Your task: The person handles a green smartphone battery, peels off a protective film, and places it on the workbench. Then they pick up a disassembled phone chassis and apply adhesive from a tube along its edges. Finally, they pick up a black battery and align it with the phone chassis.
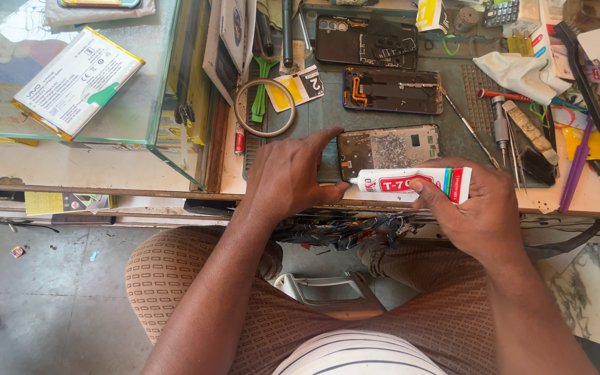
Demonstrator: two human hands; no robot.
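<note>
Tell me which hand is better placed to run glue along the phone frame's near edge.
Right, probably. The right hand already grips the glue tube, whose nozzle points at the near left corner of the open phone frame. The left hand lies against the frame's left end, steadying it.

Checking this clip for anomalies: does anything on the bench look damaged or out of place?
Yes. The phone frame steadied by the left hand has a rough, scratched grey patch inside. The right hand holds a glue tube at its edge. Tools lie scattered around.

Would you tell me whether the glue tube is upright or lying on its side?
On its side: the right hand holds the glue tube level, nozzle pointing left at the phone frame, which the left hand steadies.
</note>
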